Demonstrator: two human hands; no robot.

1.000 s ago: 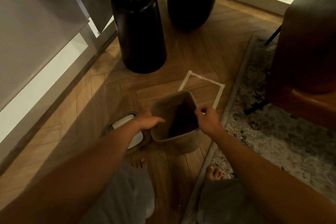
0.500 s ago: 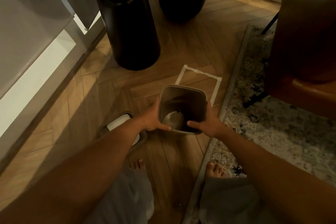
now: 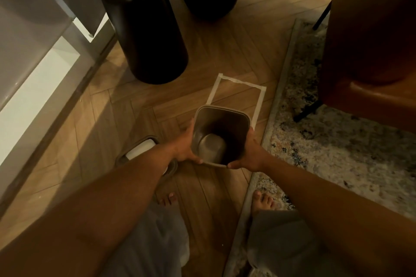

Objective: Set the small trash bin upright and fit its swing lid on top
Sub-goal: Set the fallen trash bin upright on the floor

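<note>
The small beige trash bin (image 3: 219,119) stands upright with its open mouth facing up, and its inside bottom shows. My left hand (image 3: 185,146) grips its left wall and my right hand (image 3: 249,155) grips its right wall. The bin sits at the near edge of a white tape rectangle (image 3: 238,81) on the wood floor. The swing lid (image 3: 139,152), beige-rimmed with a white flap, lies flat on the floor to the bin's left, partly hidden under my left forearm.
Two thick black table legs (image 3: 146,29) stand just beyond the tape. A brown leather chair (image 3: 371,40) and a patterned rug (image 3: 337,141) are on the right. A grey cabinet (image 3: 33,29) lines the left. My bare feet (image 3: 263,200) are close below.
The bin went from lying tilted on its side to upright. Both hands shifted from its rim to its sides and carried it slightly forward toward the tape rectangle.
</note>
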